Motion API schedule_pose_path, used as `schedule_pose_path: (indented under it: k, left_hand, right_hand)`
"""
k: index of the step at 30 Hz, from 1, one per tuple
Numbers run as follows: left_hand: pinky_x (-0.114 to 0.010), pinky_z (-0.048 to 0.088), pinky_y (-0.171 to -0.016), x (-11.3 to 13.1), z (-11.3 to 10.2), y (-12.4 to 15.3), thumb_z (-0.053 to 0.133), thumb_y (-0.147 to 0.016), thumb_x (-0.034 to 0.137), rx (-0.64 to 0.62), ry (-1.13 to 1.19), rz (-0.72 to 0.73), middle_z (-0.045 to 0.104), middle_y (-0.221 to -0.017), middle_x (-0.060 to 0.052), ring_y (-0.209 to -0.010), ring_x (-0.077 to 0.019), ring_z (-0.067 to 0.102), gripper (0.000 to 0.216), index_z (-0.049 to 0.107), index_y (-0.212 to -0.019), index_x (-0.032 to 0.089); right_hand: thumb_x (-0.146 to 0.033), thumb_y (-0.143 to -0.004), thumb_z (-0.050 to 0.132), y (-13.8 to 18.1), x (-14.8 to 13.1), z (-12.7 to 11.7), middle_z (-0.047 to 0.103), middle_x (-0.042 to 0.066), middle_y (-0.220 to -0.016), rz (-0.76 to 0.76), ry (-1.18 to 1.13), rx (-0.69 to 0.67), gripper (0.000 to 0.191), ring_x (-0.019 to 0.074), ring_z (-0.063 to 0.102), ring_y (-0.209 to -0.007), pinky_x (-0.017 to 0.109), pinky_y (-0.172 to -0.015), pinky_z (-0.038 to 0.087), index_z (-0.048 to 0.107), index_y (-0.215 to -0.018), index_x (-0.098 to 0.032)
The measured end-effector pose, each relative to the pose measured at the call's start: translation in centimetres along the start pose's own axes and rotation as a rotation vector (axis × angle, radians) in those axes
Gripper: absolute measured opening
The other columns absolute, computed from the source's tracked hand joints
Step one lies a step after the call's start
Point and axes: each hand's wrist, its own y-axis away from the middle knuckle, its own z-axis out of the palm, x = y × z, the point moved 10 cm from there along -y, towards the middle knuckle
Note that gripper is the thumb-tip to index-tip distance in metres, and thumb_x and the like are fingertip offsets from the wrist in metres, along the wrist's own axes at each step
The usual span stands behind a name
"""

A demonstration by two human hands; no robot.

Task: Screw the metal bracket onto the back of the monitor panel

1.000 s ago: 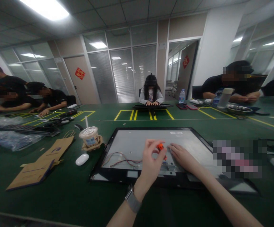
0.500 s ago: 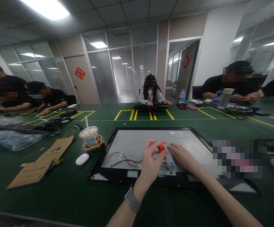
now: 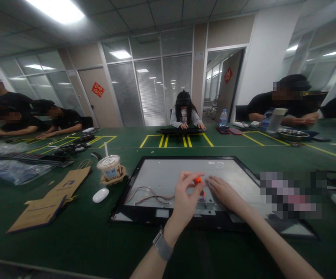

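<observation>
My left hand (image 3: 184,195), with a watch on its wrist, is closed round the orange handle of a screwdriver (image 3: 198,181). The tool stands roughly upright over a small metal bracket (image 3: 208,212) at the near edge of a display panel (image 3: 156,170). Its tip is too small to make out. My right hand (image 3: 226,193) lies flat on the panel's grey back just right of the screwdriver, fingers stretched out. Thin cables (image 3: 153,197) run across the panel to the left of my hands.
Left of the panel are a white mouse (image 3: 100,195), a lidded drink cup (image 3: 110,169) in a carrier and a brown paper bag (image 3: 60,193). A blurred-out patch covers something at the right. Across the table a person (image 3: 184,110) handles another dark panel (image 3: 182,131).
The orange handle has turned slightly between my left fingers. My right hand stays put. The person opposite has shifted their hands and the dark panel a little to the left.
</observation>
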Motion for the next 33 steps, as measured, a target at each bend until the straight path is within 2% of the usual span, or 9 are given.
schedule_pose_path:
  k: [6, 9, 13, 18, 24, 26, 29, 31, 33]
  left_hand:
    - [-0.035, 0.053, -0.095, -0.3, 0.1, 0.0, 0.039, -0.102, 0.027, -0.023, -0.018, -0.001, 0.064, -0.114, -0.009, -0.103, -0.0188, 0.064, 0.036, 0.062, -0.13, 0.022]
    - [-0.034, 0.055, -0.091, -0.3, 0.2, 0.1, 0.05, -0.099, 0.03, -0.034, -0.02, 0.002, 0.062, -0.117, -0.009, -0.105, -0.0197, 0.062, 0.032, 0.064, -0.126, 0.022]
    - [-0.03, 0.057, -0.083, 0.0, -0.2, 0.0, 0.061, -0.093, 0.029, 0.016, -0.073, 0.029, 0.058, -0.107, -0.006, -0.096, -0.0179, 0.062, 0.023, 0.071, -0.112, 0.022]
    - [-0.034, 0.056, -0.09, -0.5, 0.1, 0.1, 0.045, -0.101, 0.026, -0.019, -0.045, 0.022, 0.064, -0.113, -0.008, -0.099, -0.0184, 0.065, 0.033, 0.062, -0.129, 0.022]
    - [-0.032, 0.06, -0.083, -0.9, 0.6, 0.1, 0.056, -0.096, 0.027, -0.059, -0.049, 0.009, 0.067, -0.117, -0.009, -0.099, -0.0193, 0.069, 0.035, 0.06, -0.131, 0.023]
    - [-0.031, 0.061, -0.08, -0.8, -0.1, -0.2, 0.055, -0.097, 0.027, -0.006, -0.03, -0.007, 0.067, -0.114, -0.009, -0.094, -0.0183, 0.07, 0.033, 0.061, -0.128, 0.022]
    - [-0.03, 0.062, -0.076, -0.4, -2.8, -0.6, 0.058, -0.094, 0.027, 0.175, -0.03, -0.028, 0.067, -0.109, -0.008, -0.087, -0.0162, 0.071, 0.035, 0.057, -0.129, 0.021]
    - [-0.025, 0.061, -0.065, -0.2, -4.7, -0.6, 0.065, -0.09, 0.027, 0.3, -0.087, -0.034, 0.067, -0.105, -0.006, -0.08, -0.015, 0.069, 0.042, 0.056, -0.13, 0.022]
    - [-0.022, 0.059, -0.057, 0.3, -5.8, -0.6, 0.067, -0.089, 0.028, 0.345, -0.178, 0.006, 0.066, -0.104, -0.006, -0.077, -0.0143, 0.067, 0.038, 0.059, -0.125, 0.023]
  right_hand:
    - [-0.021, -0.099, 0.04, 0.0, -0.1, 0.0, 0.065, 0.018, -0.134, -0.004, 0.014, -0.008, 0.039, 0.03, 0.064, -0.121, 0.049, -0.102, 0.053, 0.064, -0.13, -0.016]
    - [-0.019, -0.098, 0.04, -0.1, -0.1, 0.0, 0.065, 0.019, -0.133, 0.0, 0.011, -0.012, 0.04, 0.0301, 0.064, -0.121, 0.049, -0.101, 0.053, 0.065, -0.129, -0.016]
    - [-0.02, -0.098, 0.042, 0.0, 0.0, -0.2, 0.066, 0.018, -0.132, 0.01, -0.006, 0.013, 0.038, 0.0306, 0.064, -0.119, 0.05, -0.1, 0.053, 0.065, -0.128, -0.018]
    - [-0.019, -0.097, 0.041, 0.1, 0.0, -0.1, 0.065, 0.019, -0.133, 0.01, -0.007, 0.019, 0.039, 0.0308, 0.064, -0.119, 0.051, -0.101, 0.053, 0.064, -0.129, -0.017]
    - [-0.019, -0.097, 0.042, 0.1, 0.0, -0.1, 0.067, 0.018, -0.131, -0.006, 0.005, 0.039, 0.039, 0.0294, 0.065, -0.118, 0.05, -0.101, 0.053, 0.065, -0.128, -0.019]
    - [-0.02, -0.098, 0.042, 0.1, 0.0, -0.1, 0.066, 0.017, -0.132, -0.008, 0.005, 0.037, 0.038, 0.0291, 0.065, -0.118, 0.05, -0.101, 0.053, 0.064, -0.129, -0.019]
    - [-0.022, -0.099, 0.041, 0.2, 0.1, -0.1, 0.066, 0.017, -0.133, 0.017, 0.001, 0.023, 0.039, 0.0296, 0.065, -0.119, 0.05, -0.102, 0.052, 0.064, -0.13, -0.019]
    - [-0.023, -0.099, 0.04, 0.2, 0.2, -0.2, 0.065, 0.016, -0.134, 0.033, -0.01, 0.02, 0.039, 0.0295, 0.064, -0.12, 0.051, -0.102, 0.052, 0.064, -0.13, -0.02]
    - [-0.024, -0.099, 0.04, 0.2, 0.1, -0.2, 0.065, 0.016, -0.134, 0.04, -0.022, 0.012, 0.039, 0.0296, 0.063, -0.121, 0.051, -0.103, 0.051, 0.064, -0.129, -0.02]
